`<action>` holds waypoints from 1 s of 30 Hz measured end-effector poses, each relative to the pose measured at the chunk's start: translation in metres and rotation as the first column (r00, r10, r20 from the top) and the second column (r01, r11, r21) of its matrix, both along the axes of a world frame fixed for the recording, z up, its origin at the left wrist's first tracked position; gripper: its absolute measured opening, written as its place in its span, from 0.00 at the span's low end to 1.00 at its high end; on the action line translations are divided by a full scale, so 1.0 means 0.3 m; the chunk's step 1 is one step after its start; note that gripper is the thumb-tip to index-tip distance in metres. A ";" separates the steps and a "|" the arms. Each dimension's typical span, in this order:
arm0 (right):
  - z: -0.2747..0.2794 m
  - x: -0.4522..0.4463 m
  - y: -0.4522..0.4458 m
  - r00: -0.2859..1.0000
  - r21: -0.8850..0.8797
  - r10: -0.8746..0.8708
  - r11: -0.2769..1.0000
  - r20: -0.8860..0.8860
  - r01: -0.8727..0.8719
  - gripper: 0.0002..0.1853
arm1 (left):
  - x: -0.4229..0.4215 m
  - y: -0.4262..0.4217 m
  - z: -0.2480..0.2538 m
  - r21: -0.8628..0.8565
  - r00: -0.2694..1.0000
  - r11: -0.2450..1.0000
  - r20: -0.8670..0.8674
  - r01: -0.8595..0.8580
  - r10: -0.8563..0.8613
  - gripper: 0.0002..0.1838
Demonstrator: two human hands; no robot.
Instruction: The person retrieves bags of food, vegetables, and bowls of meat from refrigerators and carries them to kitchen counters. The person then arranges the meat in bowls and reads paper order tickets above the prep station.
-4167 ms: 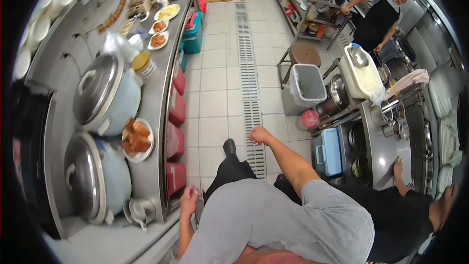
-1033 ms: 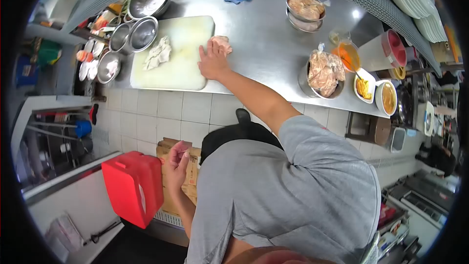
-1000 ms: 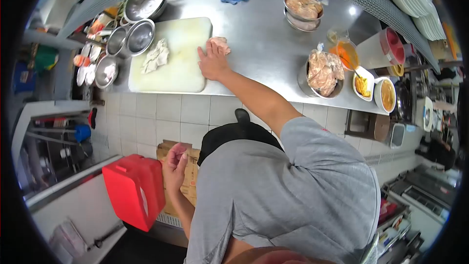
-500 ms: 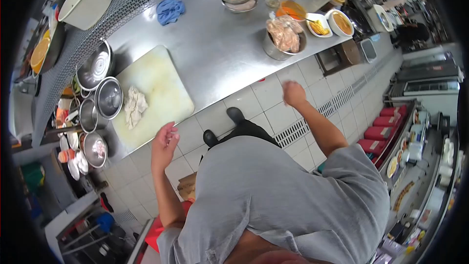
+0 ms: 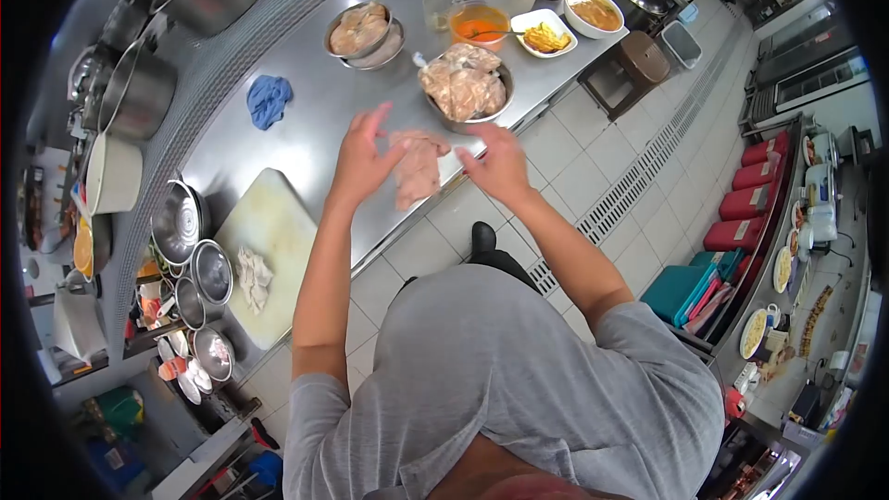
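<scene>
Both my hands reach over the steel counter (image 5: 319, 93). My left hand (image 5: 363, 159) is open, its fingers apart, just left of a pinkish crumpled piece (image 5: 419, 171); whether this is cloth or raw meat I cannot tell. The piece lies near the counter's front edge, or just above it. My right hand (image 5: 495, 165) is open on its other side, slightly blurred, close to the front of a metal bowl (image 5: 498, 111) heaped with bagged raw meat (image 5: 463, 83). Neither hand visibly holds anything.
A cutting board (image 5: 278, 241) with a whitish crumpled cloth (image 5: 254, 278) lies left, beside several metal bowls (image 5: 213, 273). A blue cloth (image 5: 269, 102), stacked meat bowls (image 5: 361, 32), an orange sauce tub (image 5: 479, 23) and a white dish (image 5: 544, 35) stand further back. A brown stool (image 5: 639, 60) stands right.
My view has shifted to the right along the counter. Both hands have come forward over it, closer together. The pinkish piece now shows between them, where bare counter was before.
</scene>
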State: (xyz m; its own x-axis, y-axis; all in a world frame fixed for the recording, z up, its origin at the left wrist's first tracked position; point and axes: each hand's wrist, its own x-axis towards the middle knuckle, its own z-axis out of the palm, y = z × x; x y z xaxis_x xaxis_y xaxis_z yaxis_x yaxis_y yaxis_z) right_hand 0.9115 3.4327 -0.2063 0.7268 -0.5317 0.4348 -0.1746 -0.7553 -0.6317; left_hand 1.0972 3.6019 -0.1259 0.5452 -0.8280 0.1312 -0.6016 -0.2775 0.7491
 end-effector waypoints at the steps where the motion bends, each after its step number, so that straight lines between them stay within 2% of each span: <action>1: 0.032 -0.017 -0.059 0.997 -0.003 -0.066 0.998 -0.027 0.066 0.24 | 0.019 -0.075 -0.028 0.014 0.997 1.000 0.070 0.010 -0.011 0.37; 3: 0.034 -0.005 -0.156 0.986 -0.008 -0.152 0.988 -0.062 0.152 0.28 | 0.066 -0.217 -0.135 -0.015 0.985 1.000 0.168 -0.018 0.021 0.41; 4: 0.053 0.023 -0.191 0.993 -0.007 -0.114 0.994 -0.027 0.113 0.29 | 0.087 -0.282 -0.154 -0.036 0.974 0.999 0.223 -0.030 0.037 0.43; 6: 0.082 0.093 -0.223 0.999 -0.004 -0.038 0.999 0.038 0.038 0.30 | 0.113 -0.378 -0.182 -0.004 0.986 1.000 0.169 -0.001 0.002 0.43; 7: 0.073 0.128 -0.238 1.000 0.009 0.004 1.000 0.004 -0.004 0.31 | 0.113 -0.404 -0.193 0.012 0.990 1.000 0.137 0.014 -0.016 0.43; 10: 0.091 0.155 -0.282 0.989 0.139 0.047 0.990 -0.143 -0.027 0.32 | 0.095 -0.435 -0.207 0.180 0.968 0.984 0.245 0.013 -0.058 0.41; 13: 0.030 0.168 -0.326 0.986 0.248 0.119 0.965 -0.116 -0.088 0.31 | 0.081 -0.433 -0.164 0.200 0.997 0.979 0.071 0.024 -0.039 0.38; 16: 0.005 0.175 -0.337 0.988 0.214 0.115 0.973 -0.107 -0.090 0.30 | 0.067 -0.426 -0.166 0.164 0.993 0.986 0.119 0.008 -0.027 0.37; 19: -0.020 0.175 -0.353 0.986 0.560 0.143 0.826 -0.090 -0.069 0.26 | 0.067 -0.417 -0.149 0.168 0.992 0.986 0.121 0.014 -0.035 0.36; 22: -0.058 0.186 -0.343 0.991 0.656 0.100 0.743 0.090 -0.135 0.22 | 0.077 -0.409 -0.145 0.193 0.976 0.981 0.207 0.019 -0.060 0.36; 25: -0.026 0.174 -0.317 0.998 0.568 0.050 0.821 0.030 -0.058 0.17 | 0.084 -0.401 -0.151 0.184 0.981 0.983 0.192 0.004 -0.040 0.35; 30: -0.023 0.178 -0.352 0.990 0.785 0.091 0.604 0.109 -0.142 0.15 | 0.102 -0.395 -0.151 0.179 0.983 0.983 0.171 0.029 -0.060 0.35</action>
